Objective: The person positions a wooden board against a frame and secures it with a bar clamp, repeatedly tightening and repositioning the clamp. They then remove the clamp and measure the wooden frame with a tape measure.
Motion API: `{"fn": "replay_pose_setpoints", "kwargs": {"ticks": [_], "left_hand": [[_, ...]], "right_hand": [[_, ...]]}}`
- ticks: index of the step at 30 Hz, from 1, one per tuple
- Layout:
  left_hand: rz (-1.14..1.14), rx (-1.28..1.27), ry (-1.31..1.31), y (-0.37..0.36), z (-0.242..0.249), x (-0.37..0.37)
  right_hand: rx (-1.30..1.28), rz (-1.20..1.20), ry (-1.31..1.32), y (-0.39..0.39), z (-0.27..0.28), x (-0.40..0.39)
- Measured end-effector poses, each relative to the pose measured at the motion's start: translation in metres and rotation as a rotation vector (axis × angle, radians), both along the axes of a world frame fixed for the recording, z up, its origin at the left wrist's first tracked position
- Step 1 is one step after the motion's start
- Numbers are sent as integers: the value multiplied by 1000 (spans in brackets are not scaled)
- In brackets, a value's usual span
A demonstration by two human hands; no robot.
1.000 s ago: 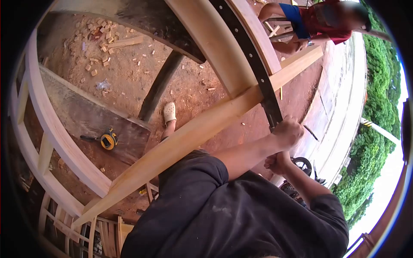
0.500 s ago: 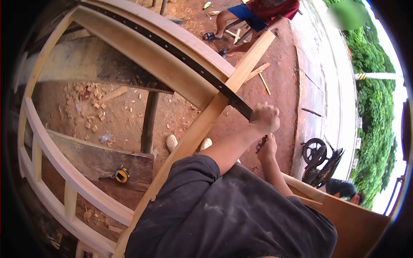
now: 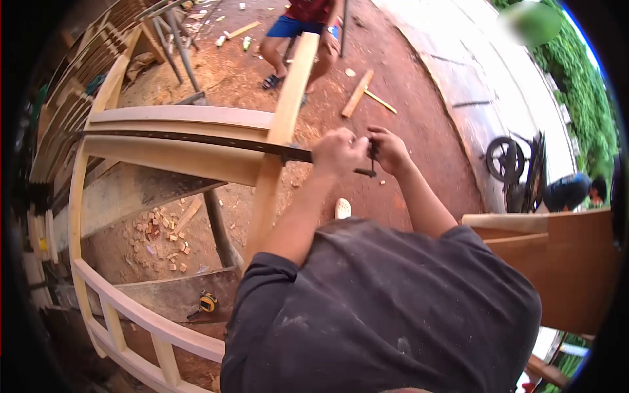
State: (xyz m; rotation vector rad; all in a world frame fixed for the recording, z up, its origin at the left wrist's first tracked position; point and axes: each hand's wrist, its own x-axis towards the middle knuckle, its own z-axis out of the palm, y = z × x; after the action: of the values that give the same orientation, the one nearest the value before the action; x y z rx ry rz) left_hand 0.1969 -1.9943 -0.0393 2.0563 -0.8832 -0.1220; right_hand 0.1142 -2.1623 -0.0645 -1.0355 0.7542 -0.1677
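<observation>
A long black bar clamp [image 3: 196, 137] with holes along its bar lies across a pale wooden frame [image 3: 77, 216], reaching past an upright post [image 3: 265, 190]. My left hand [image 3: 336, 152] is wrapped round the clamp near its right end, just beyond the post. Close to it, my right hand [image 3: 391, 152] has its fingers curled at the clamp's dark crank handle [image 3: 374, 149]; part of the grip is hidden. A dark metal end [image 3: 365, 173] of the clamp shows below my hands. A wide wooden rail [image 3: 177, 157] runs under the bar.
A yellow tape measure [image 3: 208, 302] rests on a plank below the frame. Wood offcuts [image 3: 160, 232] litter the dirt floor. A seated person in blue shorts [image 3: 282, 27] is beyond the post. At right are a brown wooden panel [image 3: 563, 268], a motorcycle [image 3: 524, 170] and another person [image 3: 569, 192].
My view has turned, so the frame and clamp now lie more level. My right hand has risen from below my left hand to beside it, at the handle.
</observation>
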Motion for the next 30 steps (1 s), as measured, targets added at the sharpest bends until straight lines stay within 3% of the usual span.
{"fn": "replay_pose_setpoints", "kwargs": {"ticks": [1, 2, 3, 5, 6, 8, 10, 12, 14, 18, 21, 25, 27, 30], "left_hand": [[-37, -296, -1, 4, -7, 1], [-51, -508, 382, 11, -11, -2], [73, -617, 301, 25, 3, -12], [70, -383, 131, 57, 14, -25], [36, -370, 208, 62, 13, -36], [-106, -71, 546, 70, -9, -46], [-255, 258, 523, 66, -59, -46], [-319, 551, 497, 46, -53, -51], [-320, 515, 569, 29, -54, -60], [-394, 299, 692, 18, -41, -73], [-350, 450, 657, 13, -47, -71], [-345, 444, 673, 11, -46, -73], [-269, 599, 503, 8, -53, -70], [-257, 466, 548, 4, -66, -71]], "right_hand": [[59, 8, -38, -4, 1, -2], [70, -20, -42, -3, -5, -11], [39, 45, -63, -5, -10, -14], [-65, 172, -93, -16, -17, -8], [-119, 229, -72, -19, -24, -9], [-164, 237, 50, -12, -21, -7], [-244, 250, 39, -5, -26, -5], [-422, 302, -5, -1, -45, 2], [-525, 275, 21, 4, -46, -8], [-497, 248, -15, 6, -43, -18], [-496, 290, 34, 8, -35, -22], [-593, 262, 139, 21, -20, -34], [-677, 265, 174, 21, -29, -36], [-816, 330, 217, 24, -36, -43]]}}
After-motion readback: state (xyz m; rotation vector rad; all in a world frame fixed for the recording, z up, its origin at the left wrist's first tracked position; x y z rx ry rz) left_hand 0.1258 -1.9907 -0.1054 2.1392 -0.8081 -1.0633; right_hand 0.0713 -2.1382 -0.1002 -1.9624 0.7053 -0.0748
